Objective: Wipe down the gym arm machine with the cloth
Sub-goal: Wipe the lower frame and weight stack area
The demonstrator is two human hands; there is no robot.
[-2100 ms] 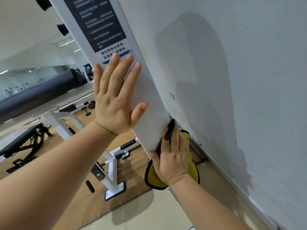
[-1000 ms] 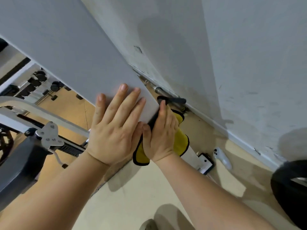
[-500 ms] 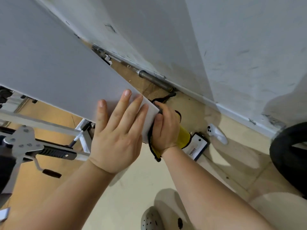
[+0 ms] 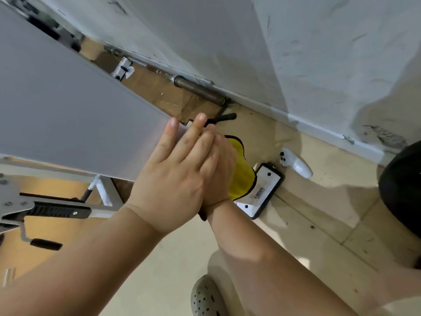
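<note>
Yellow cloth [image 4: 239, 176] with black edging, pale grey machine panel [image 4: 68, 115], perhaps grey perforated shoe [image 4: 207, 297].

Yellow cloth [image 4: 239, 177], seemingly bunched, beside grey machine panel [image 4: 68, 106].

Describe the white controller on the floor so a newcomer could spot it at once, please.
Follow the white baseboard below the scuffed wall down to the beige floor. Beside the machine's black-rimmed foot plate lies the controller: small, curved, glossy white with black buttons at one end, unlike the flat rectangular plate.
</note>
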